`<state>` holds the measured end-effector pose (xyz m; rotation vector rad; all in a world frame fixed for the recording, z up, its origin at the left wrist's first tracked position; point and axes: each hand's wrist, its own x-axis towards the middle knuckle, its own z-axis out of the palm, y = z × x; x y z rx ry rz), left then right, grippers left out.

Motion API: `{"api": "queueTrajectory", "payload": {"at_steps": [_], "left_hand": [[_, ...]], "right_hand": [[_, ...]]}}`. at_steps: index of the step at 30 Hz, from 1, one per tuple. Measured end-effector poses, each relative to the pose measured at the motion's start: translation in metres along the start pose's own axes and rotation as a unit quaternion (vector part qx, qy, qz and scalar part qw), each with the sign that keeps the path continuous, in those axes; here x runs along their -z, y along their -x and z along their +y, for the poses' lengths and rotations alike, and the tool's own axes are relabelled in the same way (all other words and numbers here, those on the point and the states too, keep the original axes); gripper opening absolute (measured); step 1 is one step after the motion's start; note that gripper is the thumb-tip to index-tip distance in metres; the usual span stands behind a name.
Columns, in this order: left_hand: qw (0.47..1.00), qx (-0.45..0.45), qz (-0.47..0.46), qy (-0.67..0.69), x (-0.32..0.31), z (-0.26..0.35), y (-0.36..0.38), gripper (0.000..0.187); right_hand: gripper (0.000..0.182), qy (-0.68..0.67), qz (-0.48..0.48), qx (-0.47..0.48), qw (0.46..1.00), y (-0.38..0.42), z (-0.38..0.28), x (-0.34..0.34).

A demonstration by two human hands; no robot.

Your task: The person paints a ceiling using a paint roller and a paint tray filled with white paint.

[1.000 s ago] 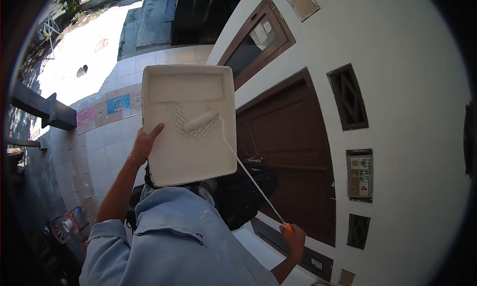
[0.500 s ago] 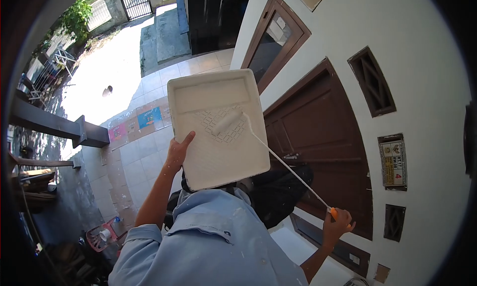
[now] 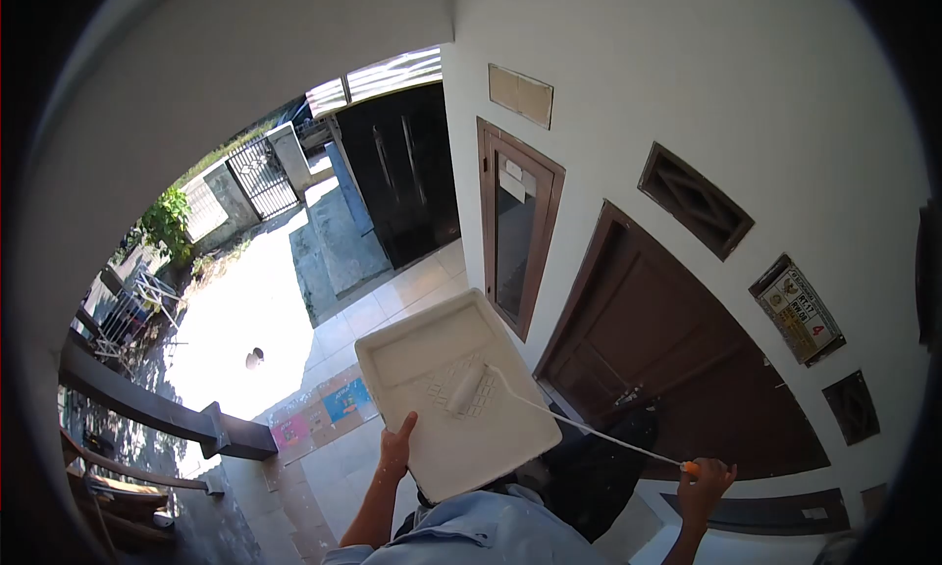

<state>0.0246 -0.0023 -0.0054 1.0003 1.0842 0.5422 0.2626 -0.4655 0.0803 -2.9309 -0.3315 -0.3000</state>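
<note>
A white paint tray [image 3: 491, 447] is held out in front of my body. My left hand [image 3: 396, 447] grips its left edge, thumb on top and the other fingers hidden underneath. On the tray's ridged grid rests a paint roller [image 3: 469, 390], its white sleeve lying at a slant. The roller's long thin rod runs to the lower right, beyond the tray's edge. At its end my right hand [image 3: 706, 487] is closed around the orange handle [image 3: 691, 468].
A brown door [image 3: 677, 359] and a narrow framed window [image 3: 520, 231] stand in the white wall on the right. Vents [image 3: 697, 200] and a plaque [image 3: 797, 310] sit higher up. Cardboard [image 3: 312, 413] covers part of the tiled floor. A dark post [image 3: 240, 436] is at left.
My view has tilted up, showing more wall and ceiling. Tray, roller and both hands now appear lower in view. The roller still lies on the tray's grid, and both grips are unchanged.
</note>
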Motion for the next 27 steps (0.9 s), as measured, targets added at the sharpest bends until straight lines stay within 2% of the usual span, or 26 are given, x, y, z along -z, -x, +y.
{"api": "queueTrajectory", "payload": {"at_steps": [2,3,4,5,6,7,10,14,17,22,25,26,27], "left_hand": [[0.999,-0.020,-0.038,0.006,0.006,-0.007,-0.006,0.059],[1.000,-0.009,-0.023,0.005,0.009,-0.013,-0.011,0.058],[1.000,-0.024,0.011,-0.003,0.005,-0.012,-0.008,0.053],[0.994,-0.079,-0.022,-0.072,0.000,-0.003,0.006,0.067],[0.996,-0.073,-0.012,-0.052,0.004,-0.013,-0.002,0.064],[0.993,-0.097,-0.017,-0.061,0.008,0.007,-0.017,0.064],[0.986,-0.133,-0.028,-0.099,0.007,0.047,-0.030,0.064],[0.979,-0.147,-0.034,-0.137,0.010,0.066,-0.025,0.064],[0.978,-0.152,-0.029,-0.139,0.004,0.066,-0.016,0.063],[0.978,-0.156,-0.023,-0.139,-0.006,0.060,-0.007,0.063],[0.983,-0.139,-0.017,-0.116,-0.019,0.034,0.007,0.063],[0.985,-0.135,-0.016,-0.103,-0.027,0.026,0.010,0.063],[0.987,-0.133,-0.017,-0.093,-0.035,0.023,0.014,0.063]], "right_hand": [[0.022,-0.078,-0.051,0.012,0.996,0.001,0.001,-0.004],[0.026,-0.138,-0.095,0.020,0.986,-0.001,0.003,-0.005],[0.019,-0.086,-0.021,0.082,0.993,-0.006,-0.003,0.007],[0.017,-0.026,0.051,0.135,0.989,-0.007,-0.004,0.017],[0.013,-0.045,0.071,0.109,0.990,-0.008,0.006,0.007],[0.011,-0.058,0.088,0.083,0.991,-0.007,0.013,-0.003],[0.013,-0.062,0.072,0.096,0.991,-0.007,-0.010,0.017],[0.015,-0.070,0.063,0.088,0.992,-0.011,0.011,0.006],[0.014,-0.042,0.078,0.059,0.994,-0.017,0.014,0.014],[0.017,-0.029,-0.001,0.068,0.997,-0.016,0.002,0.014],[0.015,0.050,0.028,0.047,0.997,-0.024,0.024,0.005],[0.014,-0.007,0.051,0.029,0.998,-0.021,0.009,0.018],[0.014,0.013,0.101,0.087,0.991,-0.018,0.013,0.001]]}}
